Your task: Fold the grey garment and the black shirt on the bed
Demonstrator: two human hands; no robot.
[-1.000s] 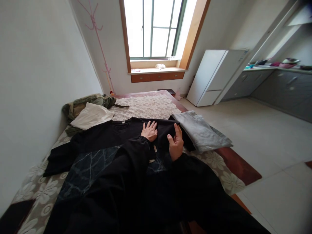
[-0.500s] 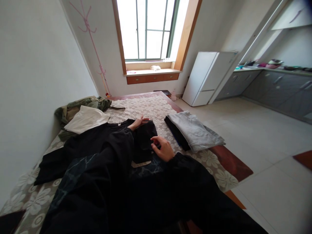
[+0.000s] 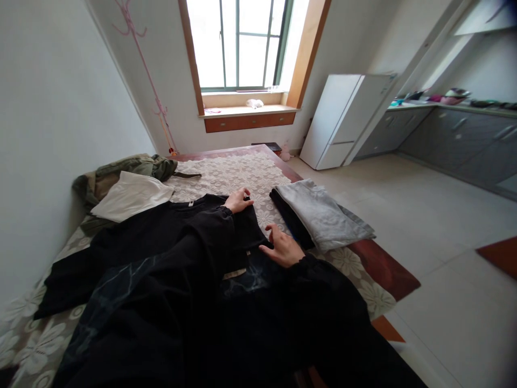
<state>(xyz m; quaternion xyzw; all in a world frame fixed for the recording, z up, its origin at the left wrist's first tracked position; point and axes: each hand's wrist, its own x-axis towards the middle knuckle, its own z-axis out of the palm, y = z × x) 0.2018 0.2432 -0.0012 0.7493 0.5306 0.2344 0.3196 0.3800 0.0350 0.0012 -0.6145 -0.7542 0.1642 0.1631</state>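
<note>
A black T-shirt [image 3: 153,237] with a dark marbled print lies spread on the lace-covered table, its neckline facing away from me. My left hand [image 3: 239,201] is closed on the upper edge of its right-hand sleeve, near the shoulder. At the lower corner of that same sleeve, my right hand [image 3: 284,248] pinches the hem between thumb and fingers. The sleeve lies stretched between both hands. My black-sleeved left forearm crosses over the shirt and hides part of its middle. Beside my right hand rests a folded stack with grey clothing [image 3: 323,213] on top of black.
A white cloth [image 3: 133,196] and an olive-green garment [image 3: 155,166] lie at the table's left, by the wall. The lace tablecloth [image 3: 226,170] covers the table, whose red-brown edge [image 3: 388,269] shows at right. Beyond stand a pink coat rack [image 3: 147,70] and a white fridge [image 3: 339,118].
The sleeve, bunched before, is now drawn out flatter to the right. My right hand has moved right with its hem, and my left hand's stretched fingers have closed on its upper edge.
</note>
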